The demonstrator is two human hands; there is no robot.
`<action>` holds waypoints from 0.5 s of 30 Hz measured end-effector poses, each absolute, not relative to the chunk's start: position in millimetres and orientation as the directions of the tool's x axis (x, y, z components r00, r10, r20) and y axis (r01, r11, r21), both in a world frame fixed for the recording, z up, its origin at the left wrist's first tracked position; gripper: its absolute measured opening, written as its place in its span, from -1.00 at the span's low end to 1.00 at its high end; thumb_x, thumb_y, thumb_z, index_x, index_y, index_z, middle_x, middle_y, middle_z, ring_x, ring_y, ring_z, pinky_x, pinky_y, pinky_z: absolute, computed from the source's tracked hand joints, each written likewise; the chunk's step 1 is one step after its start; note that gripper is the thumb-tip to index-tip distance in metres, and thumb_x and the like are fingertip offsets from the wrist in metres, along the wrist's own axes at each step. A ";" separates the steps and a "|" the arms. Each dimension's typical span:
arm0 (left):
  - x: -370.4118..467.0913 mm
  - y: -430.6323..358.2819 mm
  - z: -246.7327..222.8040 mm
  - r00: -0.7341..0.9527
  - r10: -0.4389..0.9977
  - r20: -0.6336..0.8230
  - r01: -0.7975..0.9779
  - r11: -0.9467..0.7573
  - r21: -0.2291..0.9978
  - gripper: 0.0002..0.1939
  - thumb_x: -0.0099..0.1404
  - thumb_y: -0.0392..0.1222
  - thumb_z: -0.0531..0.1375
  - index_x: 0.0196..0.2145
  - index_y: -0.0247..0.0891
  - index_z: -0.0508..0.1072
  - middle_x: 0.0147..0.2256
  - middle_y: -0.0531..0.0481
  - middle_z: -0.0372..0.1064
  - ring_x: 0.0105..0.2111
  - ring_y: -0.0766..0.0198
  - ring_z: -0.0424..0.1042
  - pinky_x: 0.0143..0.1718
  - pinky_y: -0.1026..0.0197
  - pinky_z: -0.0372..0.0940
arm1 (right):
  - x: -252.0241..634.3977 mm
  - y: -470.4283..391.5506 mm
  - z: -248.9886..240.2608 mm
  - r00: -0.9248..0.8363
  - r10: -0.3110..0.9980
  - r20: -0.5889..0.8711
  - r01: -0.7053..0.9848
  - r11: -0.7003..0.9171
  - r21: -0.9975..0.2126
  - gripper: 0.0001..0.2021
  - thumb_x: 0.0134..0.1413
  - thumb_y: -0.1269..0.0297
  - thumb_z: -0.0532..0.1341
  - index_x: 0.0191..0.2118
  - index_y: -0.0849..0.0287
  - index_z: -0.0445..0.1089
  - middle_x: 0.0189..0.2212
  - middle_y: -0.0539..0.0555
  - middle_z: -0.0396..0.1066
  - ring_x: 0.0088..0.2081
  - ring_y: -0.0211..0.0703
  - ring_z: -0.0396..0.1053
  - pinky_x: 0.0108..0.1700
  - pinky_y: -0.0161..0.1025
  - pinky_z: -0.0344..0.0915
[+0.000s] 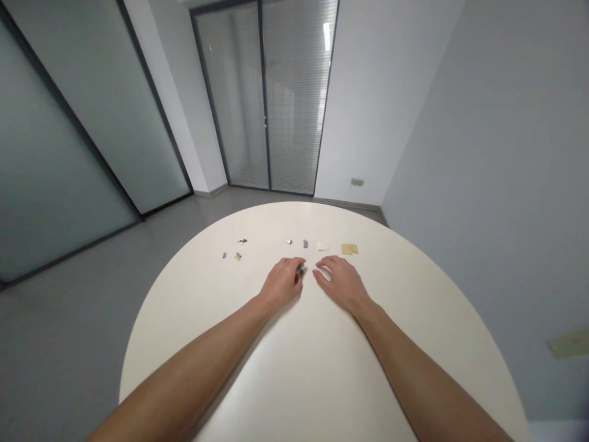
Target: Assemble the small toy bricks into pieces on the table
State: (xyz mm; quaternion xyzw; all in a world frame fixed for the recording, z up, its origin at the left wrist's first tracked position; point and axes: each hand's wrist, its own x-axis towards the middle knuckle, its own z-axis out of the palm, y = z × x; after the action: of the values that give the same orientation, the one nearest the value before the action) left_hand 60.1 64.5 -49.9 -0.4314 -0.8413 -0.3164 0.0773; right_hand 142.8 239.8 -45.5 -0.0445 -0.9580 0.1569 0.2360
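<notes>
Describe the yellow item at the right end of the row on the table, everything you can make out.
The yellow item is a small, flat, tan-yellow thing that looks like paper or thin card. Its stepped outline suggests two overlapping pieces, though it is too small to be sure. It lies flat on the white table, just beyond the right hand, to the right of a pale piece. Only the table appears to touch it. No writing can be made out.
</notes>
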 end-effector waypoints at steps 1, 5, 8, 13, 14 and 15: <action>60.4 64.8 -49.3 -0.622 0.675 0.398 0.771 0.436 0.465 -0.59 0.22 -0.44 0.12 0.03 -0.26 0.41 -0.08 -0.15 0.50 -0.02 0.06 0.41 0.03 0.02 0.35 | 143.2 236.2 -44.5 -0.885 0.139 0.444 -0.014 0.946 -0.324 -0.80 0.20 0.17 0.24 -0.15 0.13 0.52 -0.12 0.14 0.53 -0.03 0.00 0.43 0.09 -0.07 0.29; 59.3 65.6 -48.6 -0.629 0.663 0.406 0.767 0.443 0.464 -0.62 0.23 -0.43 0.14 0.01 -0.26 0.43 -0.13 -0.10 0.53 -0.07 0.09 0.42 -0.02 0.07 0.36 | 144.7 224.5 -42.5 -0.888 0.065 0.455 -0.098 0.940 -0.326 -0.79 0.14 0.14 0.31 -0.14 0.09 0.55 -0.11 0.12 0.53 -0.04 0.00 0.44 0.09 -0.04 0.31; 57.3 66.2 -49.3 -0.626 0.665 0.406 0.768 0.439 0.465 -0.62 0.23 -0.44 0.16 0.00 -0.24 0.45 -0.17 -0.06 0.55 -0.11 0.11 0.44 -0.04 0.09 0.35 | 144.5 223.9 -44.3 -0.888 0.040 0.458 -0.137 0.927 -0.348 -0.80 0.14 0.16 0.31 -0.13 0.04 0.56 -0.10 0.11 0.53 -0.03 -0.01 0.44 0.07 -0.04 0.32; 56.1 67.4 -50.3 -0.600 0.685 0.413 0.786 0.411 0.461 -0.69 0.27 -0.38 0.20 -0.03 -0.22 0.47 -0.20 -0.02 0.56 -0.15 0.14 0.45 -0.06 0.12 0.34 | 141.9 231.0 -47.4 -0.889 0.066 0.452 -0.147 0.896 -0.420 -0.88 0.19 0.20 0.29 -0.20 0.01 0.57 -0.15 0.06 0.55 -0.07 -0.03 0.44 0.03 -0.07 0.34; 56.2 67.5 -50.3 -0.599 0.683 0.418 0.789 0.414 0.454 -0.71 0.28 -0.36 0.21 -0.04 -0.23 0.48 -0.19 -0.03 0.56 -0.15 0.14 0.45 -0.06 0.11 0.34 | 141.6 231.8 -47.1 -0.891 0.064 0.450 -0.149 0.895 -0.421 -0.88 0.19 0.20 0.29 -0.20 0.02 0.57 -0.17 0.06 0.56 -0.08 -0.03 0.44 0.02 -0.07 0.34; 56.5 67.5 -50.0 -0.599 0.680 0.422 0.791 0.419 0.446 -0.72 0.28 -0.34 0.21 -0.05 -0.23 0.48 -0.18 -0.04 0.55 -0.15 0.13 0.45 -0.06 0.11 0.33 | 141.6 232.4 -46.4 -0.892 0.064 0.447 -0.145 0.896 -0.420 -0.88 0.19 0.20 0.29 -0.20 0.02 0.57 -0.19 0.05 0.57 -0.09 -0.02 0.44 0.01 -0.06 0.34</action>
State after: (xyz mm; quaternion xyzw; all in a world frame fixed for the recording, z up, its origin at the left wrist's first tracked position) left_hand 56.5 67.5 -50.0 -0.4391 -0.8376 -0.3126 0.0883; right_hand 141.6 232.4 -46.4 0.0215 -0.9459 0.2270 0.2309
